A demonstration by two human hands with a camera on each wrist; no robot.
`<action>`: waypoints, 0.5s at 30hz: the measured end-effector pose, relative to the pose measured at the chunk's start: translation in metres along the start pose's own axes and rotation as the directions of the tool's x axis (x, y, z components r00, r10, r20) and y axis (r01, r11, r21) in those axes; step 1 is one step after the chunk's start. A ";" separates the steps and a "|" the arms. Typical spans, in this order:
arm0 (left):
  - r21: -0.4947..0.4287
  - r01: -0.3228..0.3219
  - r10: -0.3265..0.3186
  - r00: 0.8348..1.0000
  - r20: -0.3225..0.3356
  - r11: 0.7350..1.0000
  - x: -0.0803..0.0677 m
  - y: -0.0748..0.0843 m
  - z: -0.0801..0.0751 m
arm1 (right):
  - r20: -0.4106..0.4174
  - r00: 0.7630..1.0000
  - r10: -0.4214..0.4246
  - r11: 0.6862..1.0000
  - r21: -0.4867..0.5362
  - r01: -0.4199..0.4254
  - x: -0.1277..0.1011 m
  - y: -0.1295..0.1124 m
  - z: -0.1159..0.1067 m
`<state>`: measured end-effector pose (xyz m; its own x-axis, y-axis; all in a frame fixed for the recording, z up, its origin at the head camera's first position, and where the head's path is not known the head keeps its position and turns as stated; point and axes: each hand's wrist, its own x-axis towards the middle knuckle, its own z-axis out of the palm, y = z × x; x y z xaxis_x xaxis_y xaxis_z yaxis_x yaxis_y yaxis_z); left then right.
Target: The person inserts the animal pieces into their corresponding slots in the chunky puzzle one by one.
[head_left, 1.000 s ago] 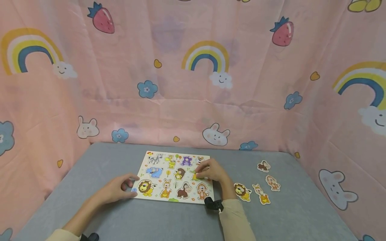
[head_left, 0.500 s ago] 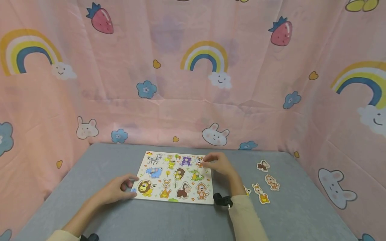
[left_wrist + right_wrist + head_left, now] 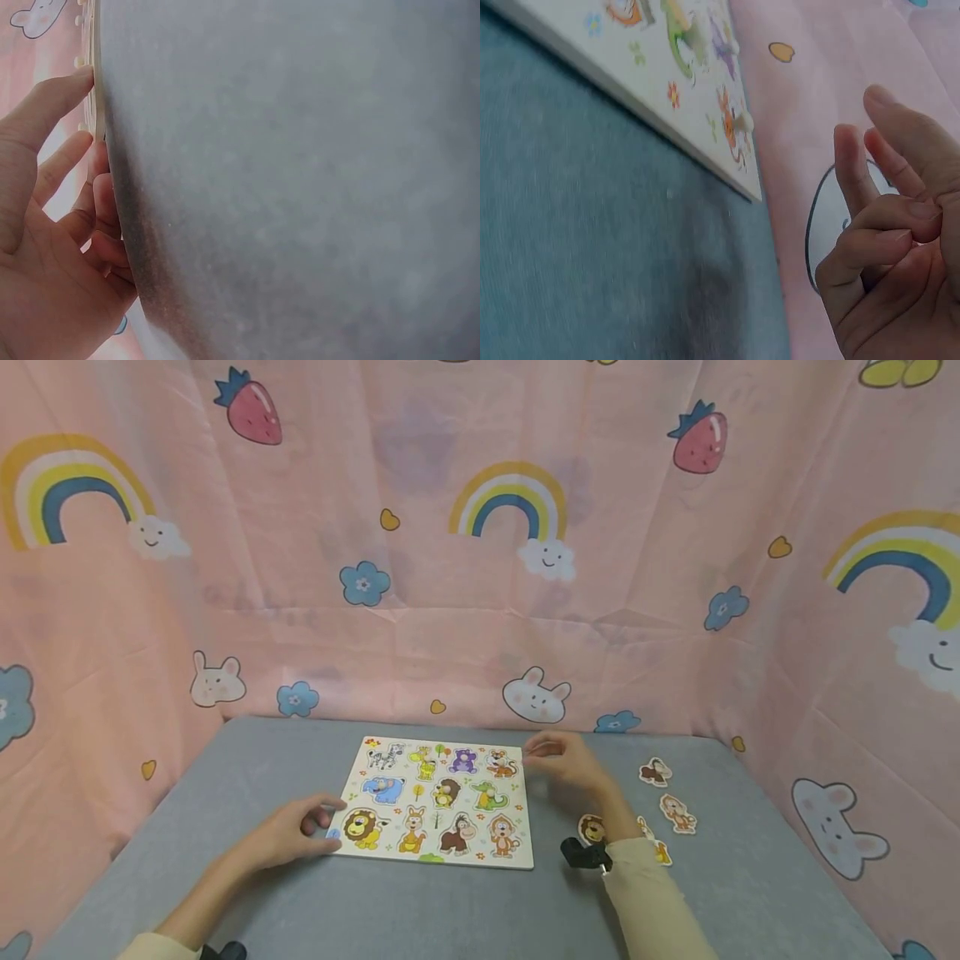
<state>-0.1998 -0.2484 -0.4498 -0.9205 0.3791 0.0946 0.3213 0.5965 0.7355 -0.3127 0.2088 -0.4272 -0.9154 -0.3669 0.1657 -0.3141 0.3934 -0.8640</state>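
White-edged animal puzzle board (image 3: 435, 802) lies flat at frame centre on the grey table (image 3: 450, 910). Left hand (image 3: 288, 833) rests at its lower-left corner, fingers relaxed, fingertips touching the edge. Right hand (image 3: 566, 762) hovers beside the upper-right corner, fingers loosely curled, holding nothing. Loose animal pieces (image 3: 675, 814) lie right of centre.

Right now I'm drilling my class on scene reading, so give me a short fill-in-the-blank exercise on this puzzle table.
1. The puzzle board lies on a ____ table.
2. The left hand touches the board's corner beside the ____ picture.
3. The right hand holds ____.
4. The loose animal pieces lie to the board's ____.

Missing words: grey; lion; nothing; right
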 end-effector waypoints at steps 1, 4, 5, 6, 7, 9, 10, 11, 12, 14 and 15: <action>0.002 0.001 -0.001 1.000 -0.001 1.000 0.000 0.000 0.000 | 0.003 1.000 0.013 1.000 -0.006 -0.013 -0.001 0.000 -0.002; 0.006 0.002 -0.002 1.000 -0.001 1.000 0.001 -0.001 -0.001 | 0.008 0.998 0.056 0.998 -0.002 -0.056 -0.002 0.002 -0.008; 0.011 0.005 -0.005 1.000 -0.001 1.000 0.001 -0.001 -0.001 | 0.008 0.998 0.066 0.998 0.000 -0.066 -0.003 0.003 -0.010; 0.017 0.009 -0.009 1.000 -0.001 1.000 0.002 -0.002 -0.001 | 0.010 0.998 0.066 0.998 0.003 -0.066 -0.004 0.003 -0.011; 0.021 0.009 -0.009 1.000 0.000 1.000 0.002 -0.002 -0.001 | 0.012 0.998 0.069 0.998 0.011 -0.069 -0.005 0.003 -0.013; 0.026 0.013 -0.013 1.000 0.001 1.000 0.002 -0.001 -0.001 | 0.016 0.998 0.064 0.998 0.023 -0.064 -0.006 0.004 -0.016; 0.026 0.015 -0.015 1.000 0.001 1.000 0.001 -0.001 0.000 | 0.017 0.998 0.066 0.997 0.031 -0.067 -0.007 0.005 -0.018; 0.023 0.013 -0.013 1.000 0.002 1.000 0.001 0.000 0.000 | 0.020 0.998 0.065 0.997 0.035 -0.065 -0.008 0.006 -0.020; 0.020 0.011 -0.011 1.000 0.001 1.000 0.001 0.000 0.000 | 0.023 0.998 0.063 0.997 0.043 -0.064 -0.010 0.006 -0.023; 0.011 0.013 -0.013 1.000 0.002 1.000 0.000 0.002 -0.001 | 0.021 0.997 0.075 0.995 0.057 -0.076 -0.012 0.007 -0.028; 0.008 0.011 -0.011 1.000 0.003 1.000 0.000 0.002 -0.001 | 0.017 0.996 0.087 0.994 0.065 -0.088 -0.014 0.006 -0.031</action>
<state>-0.1993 -0.2478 -0.4481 -0.9232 0.3749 0.0845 0.3131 0.6062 0.7311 -0.3098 0.2420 -0.4197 -0.9349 -0.3454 0.0818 -0.2153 0.3685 -0.9043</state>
